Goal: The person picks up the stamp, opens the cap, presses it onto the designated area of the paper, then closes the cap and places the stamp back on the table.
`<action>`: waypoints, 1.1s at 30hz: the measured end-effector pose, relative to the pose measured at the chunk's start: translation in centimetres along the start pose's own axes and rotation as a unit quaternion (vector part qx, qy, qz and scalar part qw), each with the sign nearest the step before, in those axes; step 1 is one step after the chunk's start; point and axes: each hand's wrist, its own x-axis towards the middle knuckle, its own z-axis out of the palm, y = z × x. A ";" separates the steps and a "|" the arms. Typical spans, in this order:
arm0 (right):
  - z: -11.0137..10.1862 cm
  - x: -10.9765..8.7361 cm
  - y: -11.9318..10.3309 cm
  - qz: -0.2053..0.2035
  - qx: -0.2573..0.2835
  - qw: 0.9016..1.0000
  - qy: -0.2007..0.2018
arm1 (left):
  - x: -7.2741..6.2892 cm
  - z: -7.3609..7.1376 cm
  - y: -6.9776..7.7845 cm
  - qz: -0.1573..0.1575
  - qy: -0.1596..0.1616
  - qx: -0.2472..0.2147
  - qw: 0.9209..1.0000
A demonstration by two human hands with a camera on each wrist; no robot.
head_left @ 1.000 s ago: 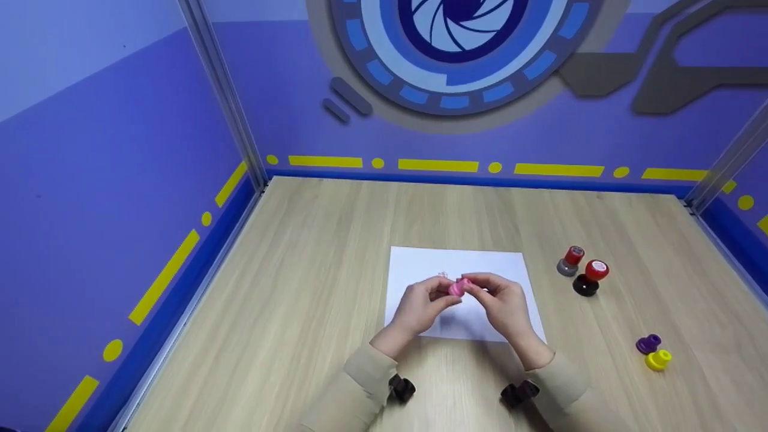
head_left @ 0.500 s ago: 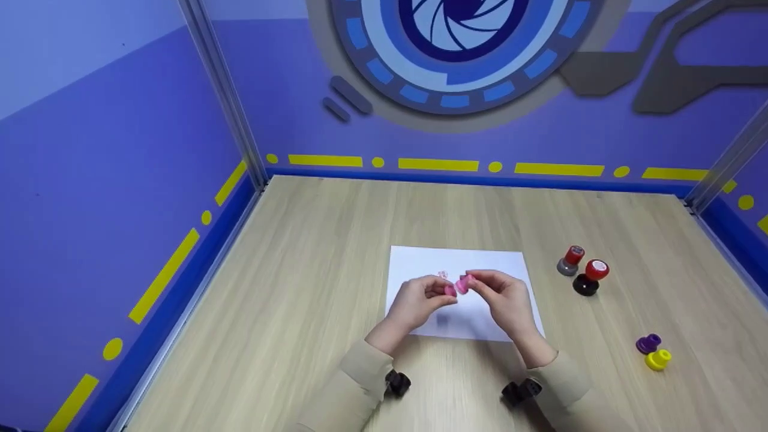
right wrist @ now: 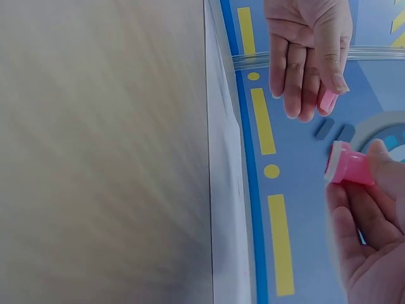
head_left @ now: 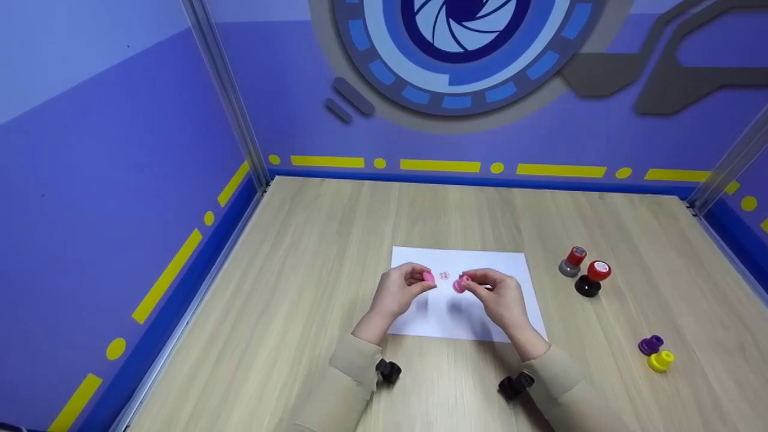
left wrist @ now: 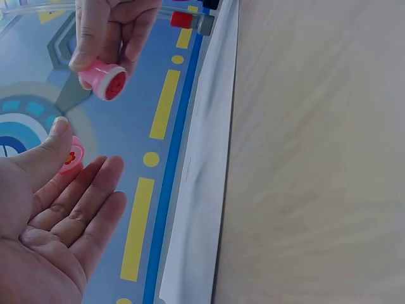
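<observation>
My left hand (head_left: 395, 290) pinches a round pink stamp cap (head_left: 428, 278) between thumb and index finger. A small flower design shows on the cap in the left wrist view, while the other fingers lie extended. Opposite it, my right hand (head_left: 503, 301) holds a small pink stamp (right wrist: 352, 166) by its handle. The stamp's red face is exposed within a whitish rim and points toward the left hand. Both hands hover apart over a white sheet of paper (head_left: 492, 261), which bears a small red stamped mark (head_left: 444, 276) visible between them.
Right of the paper stand a red and grey stamp (head_left: 573, 261) and a red and black stamp (head_left: 593, 278). Closer to me on the right are a purple stamp (head_left: 650, 344) and a yellow stamp (head_left: 661, 361). Blue-purple walls border the wooden table (head_left: 312, 252).
The cap has come off the pink stamp. My left hand has moved left and slightly away from me with the cap, while the right hand stays nearly in place with the stamp.
</observation>
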 end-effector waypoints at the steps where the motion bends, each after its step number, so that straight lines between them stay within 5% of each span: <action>1: 0.2 0.2 0.0 -0.001 -0.008 1.000 -0.005 | 0.0 -0.1 0.0 -0.002 0.001 0.000 1.000; 18: 2.5 2.2 -0.1 0.006 -0.116 0.989 -0.089 | 0.1 -0.5 -0.1 0.020 0.009 0.001 1.000; 33: 2.7 2.3 0.1 0.035 -0.113 0.986 -0.114 | 0.1 -0.5 -0.2 0.024 0.010 0.006 1.000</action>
